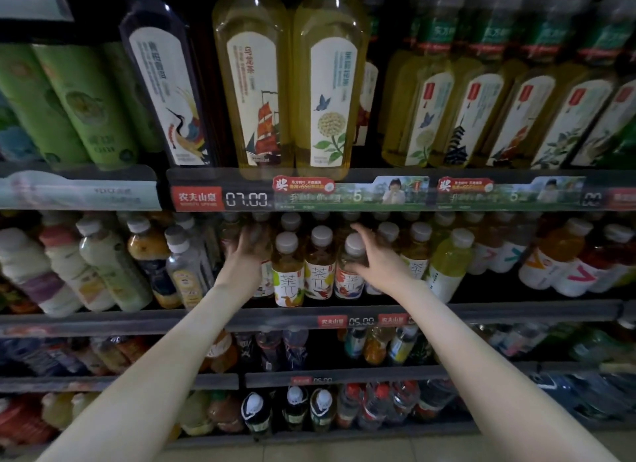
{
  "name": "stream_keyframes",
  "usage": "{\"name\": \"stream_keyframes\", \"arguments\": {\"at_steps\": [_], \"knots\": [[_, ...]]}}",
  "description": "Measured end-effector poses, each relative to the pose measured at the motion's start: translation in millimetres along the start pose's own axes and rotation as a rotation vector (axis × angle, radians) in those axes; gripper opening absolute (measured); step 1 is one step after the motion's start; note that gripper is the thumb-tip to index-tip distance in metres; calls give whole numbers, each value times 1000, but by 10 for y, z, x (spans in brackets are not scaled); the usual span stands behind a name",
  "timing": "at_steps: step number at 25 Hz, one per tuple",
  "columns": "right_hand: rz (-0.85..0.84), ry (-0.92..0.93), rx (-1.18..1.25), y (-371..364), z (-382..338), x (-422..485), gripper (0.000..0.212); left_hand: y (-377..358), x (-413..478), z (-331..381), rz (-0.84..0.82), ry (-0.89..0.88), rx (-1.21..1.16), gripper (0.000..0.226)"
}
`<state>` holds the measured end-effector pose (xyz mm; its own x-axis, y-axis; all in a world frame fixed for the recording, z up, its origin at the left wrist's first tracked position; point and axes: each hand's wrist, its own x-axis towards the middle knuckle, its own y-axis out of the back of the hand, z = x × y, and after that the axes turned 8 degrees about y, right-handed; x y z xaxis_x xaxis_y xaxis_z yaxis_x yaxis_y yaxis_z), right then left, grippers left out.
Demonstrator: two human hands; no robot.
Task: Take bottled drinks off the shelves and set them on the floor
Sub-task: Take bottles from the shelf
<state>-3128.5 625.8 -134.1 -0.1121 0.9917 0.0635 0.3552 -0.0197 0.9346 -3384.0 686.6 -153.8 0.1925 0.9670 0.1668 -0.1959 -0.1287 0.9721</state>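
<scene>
The red-labelled tea bottle (348, 275) stands in the front row of the second shelf, just at 1 o'clock from the frame's centre. The right hand (375, 258) wraps its neck: thumb across the front below the white cap, fingers spread and reaching round behind. At 9 o'clock from it, two lanes over, the left hand (246, 251) reaches over the top of another front-row bottle (265, 276). Its fingers look curled down on the cap, but blur hides them, so I cannot tell whether they are clamped.

As for progress, the strip of floor (378, 448) at 6 o'clock shows no bottles, and the rows read as full. So nearly all of the task appears to remain, with both bottles not yet lifted.

Between the two hands stand a green-labelled tea bottle (288, 279) and a yellow-labelled one (320, 275), touching their neighbours. At 3 o'clock of the right hand is a pale-green drink (447, 265). At 12 o'clock the price strip (247, 198) overhangs the caps, with tall tea bottles (254, 83) above it. The shelf lip (481, 311) runs at 6 o'clock of the row. My guess is that the bottles must tip out between lip and strip without knocking the packed neighbours.
</scene>
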Motion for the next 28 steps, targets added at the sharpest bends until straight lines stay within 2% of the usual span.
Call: {"name": "stream_keyframes", "arguments": {"at_steps": [3, 6, 7, 10, 13, 16, 19, 21, 28], "knots": [[-42, -39, -35, 58, -123, -5, 65, 57, 9, -66, 67, -38, 106, 60], [36, -25, 77, 18, -150, -183, 53, 126, -88, -138, 149, -90, 88, 48], [85, -21, 135, -18, -141, -289, 49, 145, -122, -156, 207, -152, 49, 47], [239, -13, 215, -86, -135, -584, 40, 172, -236, -207, 412, -392, 127, 58], [366, 3, 196, 33, -270, -711, 36, 95, -289, -316, 484, -460, 136, 57], [373, 47, 221, 172, -499, -736, 35, 149, -376, -418, 603, -389, -44, 36], [312, 95, 277, 89, -797, -681, 34, 430, -533, -574, 487, -202, -429, 38], [294, 120, 309, -48, -1002, -590, 35, 604, -632, -755, 379, -55, -595, 41], [288, 142, 380, -494, -1596, -84, 38, 1035, -991, -1283, 297, 205, -669, 40]]}}
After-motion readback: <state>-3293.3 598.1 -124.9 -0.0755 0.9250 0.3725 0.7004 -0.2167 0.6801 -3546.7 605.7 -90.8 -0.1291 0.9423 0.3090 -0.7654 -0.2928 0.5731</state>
